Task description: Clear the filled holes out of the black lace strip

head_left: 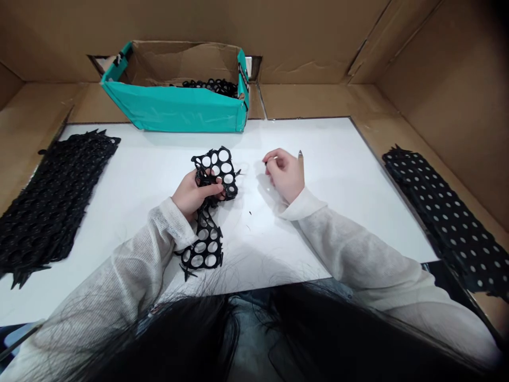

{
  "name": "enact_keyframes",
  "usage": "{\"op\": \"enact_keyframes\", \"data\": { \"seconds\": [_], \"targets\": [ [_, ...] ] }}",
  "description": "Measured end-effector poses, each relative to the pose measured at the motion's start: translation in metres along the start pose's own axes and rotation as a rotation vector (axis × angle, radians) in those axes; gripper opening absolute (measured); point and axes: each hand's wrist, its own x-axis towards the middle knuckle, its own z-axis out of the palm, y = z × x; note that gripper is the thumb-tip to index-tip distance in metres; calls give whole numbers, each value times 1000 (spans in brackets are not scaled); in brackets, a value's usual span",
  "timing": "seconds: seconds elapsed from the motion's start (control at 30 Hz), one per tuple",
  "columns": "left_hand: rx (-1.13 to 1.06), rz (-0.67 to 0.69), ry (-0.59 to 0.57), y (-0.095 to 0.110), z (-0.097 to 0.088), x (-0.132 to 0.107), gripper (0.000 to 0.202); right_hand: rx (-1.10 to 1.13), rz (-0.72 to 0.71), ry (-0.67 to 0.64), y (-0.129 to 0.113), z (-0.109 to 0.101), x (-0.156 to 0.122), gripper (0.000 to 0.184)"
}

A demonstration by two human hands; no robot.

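My left hand (194,193) is closed round the middle of a black plastic strip with round holes (212,204); the strip bends over my fingers, one end raised, the other lying on the white board (338,175) toward me. My right hand (284,174) rests on the board to the right, fingers curled in a pinch. A thin pointed tool (301,159) sticks up behind it, and something small and dark shows at the fingertips.
A teal-taped cardboard box (178,109) with black perforated pieces inside stands at the back. A pile of black strips (51,201) lies at the left, another stack (445,212) at the right. Cardboard walls surround the board. Small black scraps (250,213) dot the board.
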Motion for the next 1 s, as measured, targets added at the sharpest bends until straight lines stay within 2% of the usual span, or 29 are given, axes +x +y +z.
{"op": "enact_keyframes", "data": {
  "seconds": [0.1, 0.23, 0.37, 0.43, 0.5, 0.57, 0.63, 0.73, 0.87, 0.93, 1.0],
  "targets": [
    [-30, 12, 36, -2, -1, 2, 37, -2, -52, -24, -2, -3, -3, 19],
    [-21, 27, 22, -3, 1, 3, 37, -120, -145, -275, -27, 11, -29, 25],
    [16, 60, -36, -4, 1, 1, 37, -203, -174, -378, -38, 20, -38, 26],
    [27, 56, -62, -4, 1, 1, 37, -144, -152, -400, -34, 21, -34, 22],
    [16, 45, -71, -5, 1, 1, 37, -1, -65, -417, -28, 20, -27, 20],
    [1, 41, -71, -5, 2, 1, 36, 147, 34, -392, -21, 19, -22, 19],
    [-1, 38, -63, -5, 4, 1, 35, 218, 73, -324, -16, 19, -19, 18],
    [-3, 17, -42, -3, 6, 1, 33, 211, 40, -180, -14, 20, -19, 17],
    [-54, -23, -23, 1, 8, 1, 32, 216, -1, -69, -20, 24, -21, 17],
    [-106, -35, -22, 2, 7, 1, 32, 218, -11, -39, -21, 23, -16, 19],
    [-142, -46, -8, 3, 5, 1, 32, 193, -19, 47, -19, 17, -4, 23]
  ]
}}
